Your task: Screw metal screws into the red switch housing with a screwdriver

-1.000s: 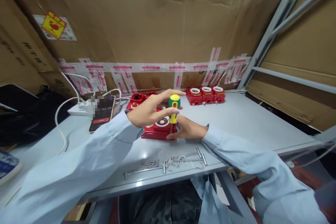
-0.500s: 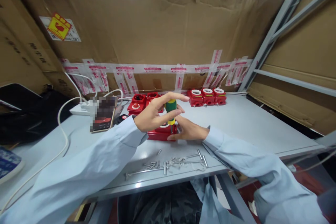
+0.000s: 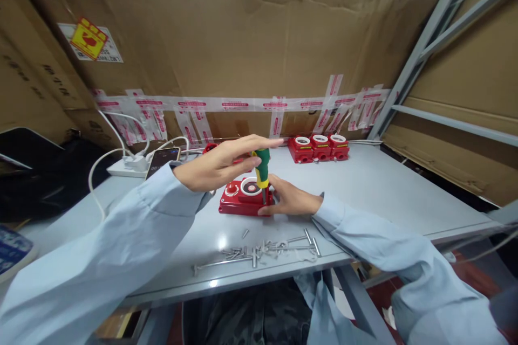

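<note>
Cardboard wall (image 3: 194, 38) stands behind the work. In front of it, a grey counter (image 3: 376, 188); everything is laid out on that. Three red units (image 3: 320, 151) are lined up at the back, right of centre, well apart from the work.

Red housing (image 3: 243, 206) lies flat mid-counter, between the hands, red dome on its left, white ring on its right. Its right end is clasped by the right hand (image 3: 292, 198), thumb on the near corner, fingers mostly hidden behind.

Left hand (image 3: 224, 164) is half open: fingers stretched out, thumb laid against the screwdriver (image 3: 263, 166); whether a real grip is had cannot be told. Screwdriver is near upright, slightly tilted, its shaft pointed down at the housing's near right corner. Screw there not visible.

T-handled rods (image 3: 226, 263) and loose screws (image 3: 233, 254) are scattered by the front edge.

Step in hand: a corner screw being turned, by the look of it. For the next turn, handle should be regripped, shaft kept in line, housing braced.
</note>
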`<state>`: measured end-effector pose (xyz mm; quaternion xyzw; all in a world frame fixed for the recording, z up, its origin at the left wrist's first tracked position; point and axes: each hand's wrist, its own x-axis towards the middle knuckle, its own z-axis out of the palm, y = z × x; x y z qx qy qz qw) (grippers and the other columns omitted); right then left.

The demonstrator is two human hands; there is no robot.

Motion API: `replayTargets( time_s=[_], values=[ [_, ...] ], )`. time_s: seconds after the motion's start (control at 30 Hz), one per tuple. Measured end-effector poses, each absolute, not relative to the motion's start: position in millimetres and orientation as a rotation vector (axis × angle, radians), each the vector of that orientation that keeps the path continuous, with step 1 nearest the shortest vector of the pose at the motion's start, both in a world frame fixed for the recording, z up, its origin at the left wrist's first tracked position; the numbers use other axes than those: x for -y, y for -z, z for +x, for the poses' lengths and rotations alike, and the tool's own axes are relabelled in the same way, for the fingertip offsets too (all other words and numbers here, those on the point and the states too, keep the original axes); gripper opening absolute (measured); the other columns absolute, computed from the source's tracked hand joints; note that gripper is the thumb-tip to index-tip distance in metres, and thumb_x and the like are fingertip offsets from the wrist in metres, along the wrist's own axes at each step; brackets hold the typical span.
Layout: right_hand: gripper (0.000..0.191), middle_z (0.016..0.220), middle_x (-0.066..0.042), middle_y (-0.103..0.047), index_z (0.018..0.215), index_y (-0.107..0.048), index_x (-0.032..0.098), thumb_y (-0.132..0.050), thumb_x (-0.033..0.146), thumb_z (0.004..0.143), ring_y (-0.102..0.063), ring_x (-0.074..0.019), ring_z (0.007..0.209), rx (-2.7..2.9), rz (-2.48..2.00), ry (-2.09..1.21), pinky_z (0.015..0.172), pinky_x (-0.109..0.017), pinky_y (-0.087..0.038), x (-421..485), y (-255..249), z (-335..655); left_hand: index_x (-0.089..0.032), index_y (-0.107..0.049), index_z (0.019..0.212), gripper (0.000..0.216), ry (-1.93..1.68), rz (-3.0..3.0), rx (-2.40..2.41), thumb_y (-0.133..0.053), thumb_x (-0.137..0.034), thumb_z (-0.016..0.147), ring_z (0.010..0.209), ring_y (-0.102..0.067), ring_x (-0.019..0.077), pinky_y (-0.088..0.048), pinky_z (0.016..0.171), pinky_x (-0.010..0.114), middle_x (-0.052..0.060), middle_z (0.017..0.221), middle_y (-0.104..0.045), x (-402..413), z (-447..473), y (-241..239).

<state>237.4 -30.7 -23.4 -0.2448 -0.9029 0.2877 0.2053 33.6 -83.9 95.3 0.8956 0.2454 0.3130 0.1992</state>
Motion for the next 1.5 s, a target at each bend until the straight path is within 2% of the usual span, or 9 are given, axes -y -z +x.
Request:
replayTargets(
  time_s=[0.1,0.23,0.43,0.57,0.83,0.97,1.2,1.37,1.5],
  values=[
    [0.069,0.121,-0.012,-0.052,0.125,-0.044,0.017,-0.075,0.046,0.07,-0.054,-0.0246,0.107,2.52,-0.746,-0.809,0.091,-0.041,-0.046,31.8,22.9,237.0,-0.019,-0.063,0.104,0.024,-1.021,2.542,-0.821,-0.064,-0.031,0.084,0.076,-0.058,0.0163,-0.046,0.067,0.028,0.005,0.091,-0.064,80.7,40.6,-91.1],
    [0.07,0.121,-0.011,-0.053,0.125,-0.044,0.019,-0.076,0.044,0.069,-0.055,-0.0238,0.104,2.507,-0.763,-0.807,0.09,-0.042,-0.047,31.9,23.7,236.6,-0.018,-0.05,0.076,0.025,-1.279,2.495,-1.043,-0.071,-0.031,0.076,0.061,-0.046,0.0115,-0.039,0.056,0.025,-0.003,0.07,-0.051,76.8,53.6,-77.7],
    [0.066,0.119,-0.012,-0.053,0.121,-0.045,0.017,-0.076,0.043,0.069,-0.053,-0.026,0.107,2.53,-0.735,-0.754,0.091,-0.044,-0.047,30.7,23.5,234.9,-0.018,-0.057,0.099,0.01,-1.278,2.314,-0.546,-0.053,-0.023,0.091,0.09,-0.059,0.0174,-0.048,0.08,0.032,0.006,0.096,-0.061,78.8,64.6,-63.5],
    [0.068,0.118,-0.013,-0.054,0.125,-0.044,0.016,-0.074,0.045,0.071,-0.054,-0.0266,0.106,2.556,-0.752,-0.746,0.092,-0.045,-0.046,30.3,23.7,234.3,-0.019,-0.062,0.095,0.009,-1.184,2.27,-0.55,-0.057,-0.024,0.089,0.082,-0.057,0.0163,-0.048,0.074,0.029,0.004,0.088,-0.058,84.7,60.9,-65.4],
    [0.062,0.115,-0.01,-0.053,0.121,-0.046,0.018,-0.074,0.044,0.072,-0.053,-0.0237,0.106,2.522,-0.654,-0.767,0.093,-0.041,-0.046,29.0,25.4,236.1,-0.027,-0.045,0.137,0.046,-0.873,2.348,-0.654,-0.04,-0.02,0.091,0.096,-0.057,0.0201,-0.051,0.077,0.032,0.009,0.116,-0.054,89.8,45.3,-83.3],
    [0.06,0.115,-0.008,-0.053,0.121,-0.047,0.019,-0.073,0.044,0.073,-0.052,-0.0237,0.108,2.529,-0.624,-0.772,0.096,-0.041,-0.044,28.8,25.0,236.4,-0.024,-0.054,0.13,0.037,-1.004,2.509,-0.665,-0.05,-0.022,0.093,0.101,-0.058,0.0206,-0.048,0.083,0.032,0.01,0.119,-0.059,85.3,45.6,-84.6],
    [0.066,0.12,-0.01,-0.053,0.124,-0.044,0.021,-0.075,0.044,0.07,-0.053,-0.0253,0.11,2.499,-0.691,-0.785,0.092,-0.042,-0.047,28.0,30.1,236.4,-0.016,-0.063,0.082,0.017,-1.302,2.658,-1.044,-0.065,-0.033,0.084,0.069,-0.05,0.0146,-0.043,0.065,0.028,0.001,0.077,-0.052,79.1,59.0,-74.3],
    [0.067,0.118,-0.01,-0.054,0.124,-0.043,0.02,-0.075,0.044,0.07,-0.053,-0.0247,0.105,2.508,-0.66,-0.77,0.093,-0.044,-0.045,28.4,27.9,236.0,-0.017,-0.055,0.111,0.024,-1.057,2.553,-0.804,-0.045,-0.024,0.09,0.097,-0.055,0.0204,-0.047,0.084,0.035,0.008,0.108,-0.054,82.1,54.5,-78.7],
    [0.065,0.119,-0.01,-0.053,0.123,-0.044,0.019,-0.075,0.043,0.071,-0.051,-0.0252,0.11,2.512,-0.65,-0.771,0.095,-0.042,-0.045,28.9,25.4,235.4,-0.019,-0.051,0.126,0.037,-0.891,2.448,-0.706,-0.041,-0.022,0.091,0.102,-0.06,0.0215,-0.051,0.08,0.033,0.011,0.119,-0.058,87.4,48.1,-87.5]
  ],
)
